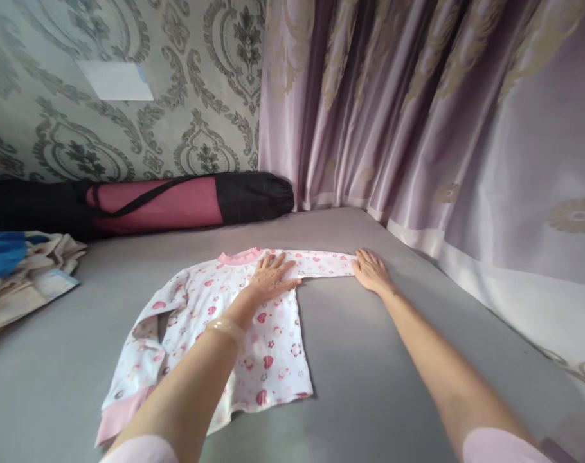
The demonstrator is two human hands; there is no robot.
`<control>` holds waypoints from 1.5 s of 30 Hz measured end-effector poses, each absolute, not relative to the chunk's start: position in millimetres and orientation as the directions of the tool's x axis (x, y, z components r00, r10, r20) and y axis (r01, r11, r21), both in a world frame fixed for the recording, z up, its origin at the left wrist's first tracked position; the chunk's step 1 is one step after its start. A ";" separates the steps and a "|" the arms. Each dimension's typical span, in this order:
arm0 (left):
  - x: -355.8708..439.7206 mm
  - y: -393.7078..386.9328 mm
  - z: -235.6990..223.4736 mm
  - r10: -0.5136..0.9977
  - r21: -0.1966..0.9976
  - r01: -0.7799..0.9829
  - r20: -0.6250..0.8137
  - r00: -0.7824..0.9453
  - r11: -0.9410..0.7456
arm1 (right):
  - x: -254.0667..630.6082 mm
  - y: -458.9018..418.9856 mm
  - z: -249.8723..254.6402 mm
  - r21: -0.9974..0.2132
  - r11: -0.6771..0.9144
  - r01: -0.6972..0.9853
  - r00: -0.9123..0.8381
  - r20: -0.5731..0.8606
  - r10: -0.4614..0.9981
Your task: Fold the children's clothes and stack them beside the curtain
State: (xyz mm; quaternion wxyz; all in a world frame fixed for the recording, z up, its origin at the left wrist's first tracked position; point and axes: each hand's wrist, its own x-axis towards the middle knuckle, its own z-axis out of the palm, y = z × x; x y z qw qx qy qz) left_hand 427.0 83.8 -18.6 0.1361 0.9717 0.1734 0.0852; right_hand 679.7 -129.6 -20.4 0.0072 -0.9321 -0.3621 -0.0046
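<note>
A small white long-sleeved shirt (278, 347) with red hearts, flowers and a pink collar lies spread on the grey bed sheet (364, 379). My left hand (271, 276) rests open and flat on its right shoulder, near the collar. Out at the end of the right sleeve, my right hand (371, 270) lies flat over the cuff, fingers stretched forward. That cuff is hidden beneath it. The left sleeve angles down toward me, bent and wrinkled, with its pink cuff showing. My left forearm covers part of the shirt's front.
A pink and black long bag (157, 204) lies along the patterned wall at the back. To the left is a pile of folded cloth (36, 276) in cream and blue. Purple curtains (418, 116) hang down along the right edge of the bed.
</note>
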 end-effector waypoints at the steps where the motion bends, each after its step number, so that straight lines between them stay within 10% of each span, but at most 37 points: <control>1: 427.9 83.8 -14.2 0.367 0.309 0.330 0.068 0.928 -0.892 | 678.5 -129.4 -18.7 -0.013 -0.735 0.678 0.735 0.010 0.678; 4: 424.8 85.8 2.8 0.352 0.384 0.340 -0.041 0.935 -0.859 | 668.5 -128.5 -6.4 -0.027 -0.735 0.678 0.735 0.003 0.678; 9: 370.9 91.3 31.1 0.298 0.439 0.199 0.170 0.939 -0.876 | 609.5 -125.4 22.6 -0.089 -0.695 0.713 0.692 0.248 0.678; 17: 246.2 9.0 59.4 0.164 0.392 0.124 0.071 0.984 -0.912 | 464.9 -145.7 38.5 -0.350 -0.508 0.787 0.482 -0.165 0.860; 29: 263.3 -70.8 27.3 0.074 0.076 0.069 0.062 0.995 -0.995 | 436.9 -163.2 37.5 -0.554 -0.589 0.588 0.383 -0.451 0.806; 45: 283.7 -91.7 35.8 0.158 0.103 0.151 0.070 0.985 -0.983 | 480.8 -142.5 47.3 -0.584 -0.600 0.547 0.437 -0.413 0.799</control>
